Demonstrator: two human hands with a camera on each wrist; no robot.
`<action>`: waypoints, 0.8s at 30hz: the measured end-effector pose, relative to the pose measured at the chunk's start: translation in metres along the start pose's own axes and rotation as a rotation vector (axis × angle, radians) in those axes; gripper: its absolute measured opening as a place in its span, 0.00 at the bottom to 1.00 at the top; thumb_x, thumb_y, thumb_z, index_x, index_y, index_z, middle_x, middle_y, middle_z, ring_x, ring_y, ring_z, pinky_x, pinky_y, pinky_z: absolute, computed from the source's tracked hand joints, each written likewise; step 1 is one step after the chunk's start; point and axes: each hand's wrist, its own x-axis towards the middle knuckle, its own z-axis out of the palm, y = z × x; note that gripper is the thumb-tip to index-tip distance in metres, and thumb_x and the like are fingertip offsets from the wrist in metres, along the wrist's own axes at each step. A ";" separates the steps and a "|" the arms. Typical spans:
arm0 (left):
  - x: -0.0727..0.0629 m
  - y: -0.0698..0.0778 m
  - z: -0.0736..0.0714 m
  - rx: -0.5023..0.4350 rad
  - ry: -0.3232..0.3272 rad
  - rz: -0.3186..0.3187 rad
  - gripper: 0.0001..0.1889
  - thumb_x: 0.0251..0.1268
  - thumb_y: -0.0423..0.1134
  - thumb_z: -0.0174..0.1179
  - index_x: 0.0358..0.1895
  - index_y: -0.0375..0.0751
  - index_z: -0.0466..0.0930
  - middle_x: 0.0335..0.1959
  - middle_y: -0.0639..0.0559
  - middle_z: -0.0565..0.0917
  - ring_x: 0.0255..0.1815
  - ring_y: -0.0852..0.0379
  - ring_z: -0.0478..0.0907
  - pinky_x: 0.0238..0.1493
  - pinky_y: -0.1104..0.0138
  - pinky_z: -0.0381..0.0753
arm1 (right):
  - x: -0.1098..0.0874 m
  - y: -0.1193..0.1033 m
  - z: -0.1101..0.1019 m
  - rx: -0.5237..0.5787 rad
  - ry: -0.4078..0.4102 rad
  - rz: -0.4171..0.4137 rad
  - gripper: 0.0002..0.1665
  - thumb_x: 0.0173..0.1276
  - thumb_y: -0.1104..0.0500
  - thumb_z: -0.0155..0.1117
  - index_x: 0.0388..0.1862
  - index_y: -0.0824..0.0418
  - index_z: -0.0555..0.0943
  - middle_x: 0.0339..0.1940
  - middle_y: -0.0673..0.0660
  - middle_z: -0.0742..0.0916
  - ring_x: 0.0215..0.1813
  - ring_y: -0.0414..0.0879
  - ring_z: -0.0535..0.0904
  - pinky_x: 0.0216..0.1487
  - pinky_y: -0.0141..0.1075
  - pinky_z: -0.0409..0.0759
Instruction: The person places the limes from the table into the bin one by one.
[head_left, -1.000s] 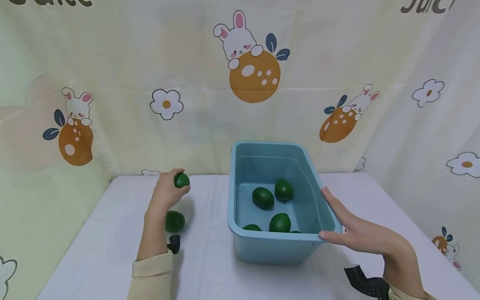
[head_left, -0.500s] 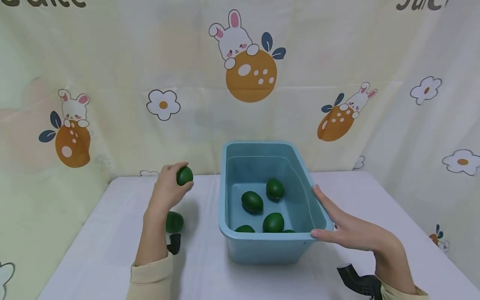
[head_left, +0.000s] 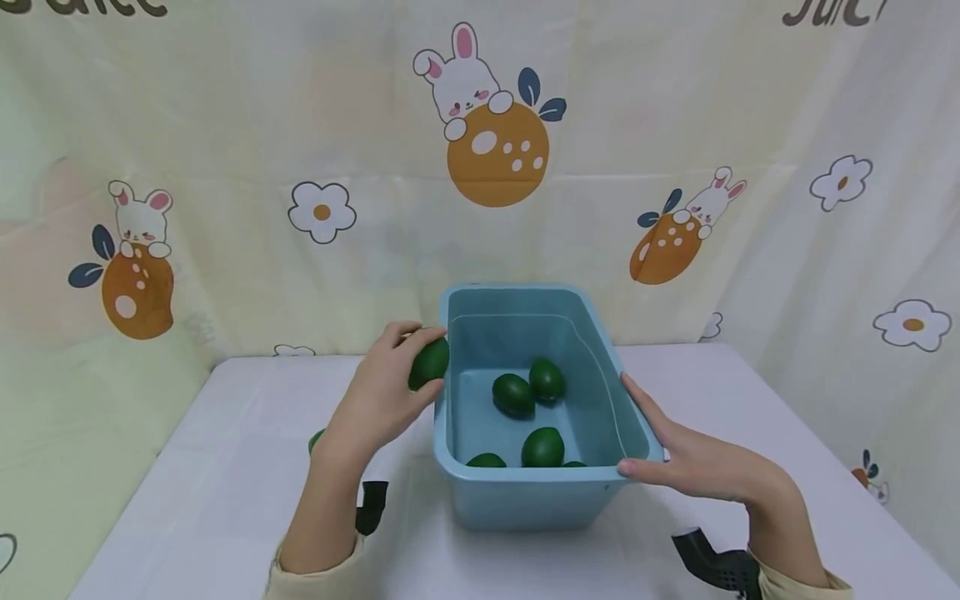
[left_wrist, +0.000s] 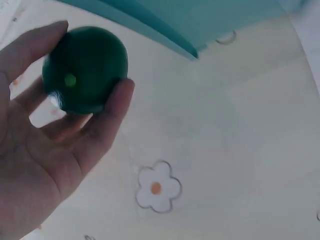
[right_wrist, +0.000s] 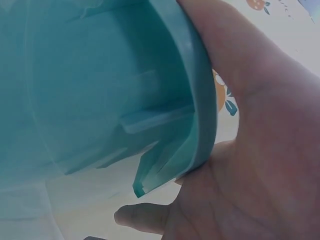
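Note:
In the head view, my left hand (head_left: 386, 392) holds a dark green lime (head_left: 430, 364) right beside the left rim of a blue plastic bin (head_left: 536, 500). The left wrist view has the thumb and fingers curled round this lime (left_wrist: 85, 65); whether it touches the rim I cannot tell. My right hand (head_left: 705, 458) rests against the bin's near right corner, thumb on the front rim and a straight finger along the right side. Inside the bin lie several limes (head_left: 513, 396), two of them partly hidden by the front wall. Another lime (head_left: 316, 439) on the table is mostly covered by my left wrist.
A white-covered table (head_left: 225, 467) carries the bin. Behind it hangs a printed curtain (head_left: 360, 275) with rabbits and flowers, close to the bin's far end. Black camera mounts (head_left: 716, 562) stick out from the wrists.
My left hand has carried its lime right, up to the bin's rim. The bin has slid slightly left with my right hand on it. One lime inside has shifted a little right.

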 end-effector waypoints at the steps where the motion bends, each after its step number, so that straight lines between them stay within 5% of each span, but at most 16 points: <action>1: -0.002 0.003 0.001 0.004 -0.021 0.031 0.31 0.58 0.38 0.66 0.66 0.51 0.69 0.66 0.46 0.66 0.61 0.45 0.73 0.53 0.54 0.80 | 0.000 0.000 0.000 0.003 -0.004 0.000 0.56 0.67 0.52 0.58 0.76 0.43 0.27 0.77 0.62 0.47 0.69 0.67 0.57 0.53 0.58 0.73; 5: -0.005 0.010 0.003 0.019 -0.102 0.161 0.31 0.58 0.40 0.67 0.66 0.55 0.69 0.67 0.51 0.66 0.62 0.50 0.72 0.56 0.58 0.78 | -0.001 -0.001 0.000 0.014 -0.013 0.006 0.56 0.67 0.52 0.58 0.76 0.42 0.27 0.76 0.63 0.49 0.68 0.66 0.58 0.52 0.56 0.75; 9: -0.005 0.012 0.002 0.025 -0.109 0.248 0.31 0.58 0.41 0.67 0.66 0.56 0.69 0.68 0.53 0.66 0.63 0.52 0.72 0.57 0.60 0.77 | -0.002 -0.002 -0.002 0.007 -0.004 0.020 0.56 0.67 0.53 0.58 0.76 0.41 0.27 0.75 0.64 0.51 0.66 0.66 0.60 0.49 0.54 0.76; 24: -0.009 0.013 -0.003 0.004 -0.034 0.259 0.35 0.59 0.39 0.65 0.69 0.61 0.62 0.69 0.55 0.63 0.61 0.54 0.74 0.54 0.62 0.79 | 0.001 -0.006 0.001 -0.023 0.001 0.054 0.56 0.67 0.51 0.57 0.76 0.43 0.27 0.76 0.66 0.49 0.67 0.69 0.59 0.50 0.58 0.76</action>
